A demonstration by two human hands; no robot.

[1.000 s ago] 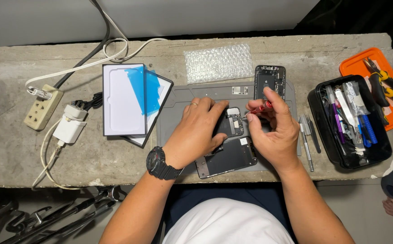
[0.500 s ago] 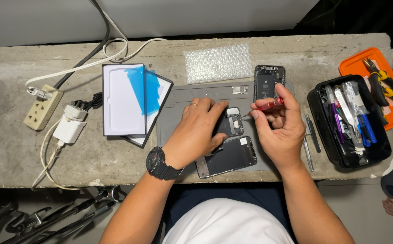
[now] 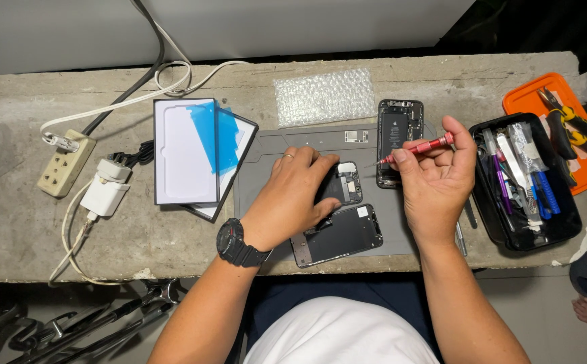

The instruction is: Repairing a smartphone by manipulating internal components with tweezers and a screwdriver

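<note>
My left hand presses flat on an opened dark phone lying on a grey work mat. A detached dark screen panel lies just below it. My right hand grips a red screwdriver, lifted with its tip pointing left, over the lower end of a second open phone body that lies at the mat's upper right. A black watch sits on my left wrist.
A black tool tray and an orange tray with pliers sit at right. Bubble wrap lies behind the mat. White-and-blue screen boxes, a charger and a power strip lie at left. Metal tools rest beside my right wrist.
My right hand has lifted off the opened phone and moved right and up, now holding the red screwdriver above the second phone body. My left hand stays on the phone.
</note>
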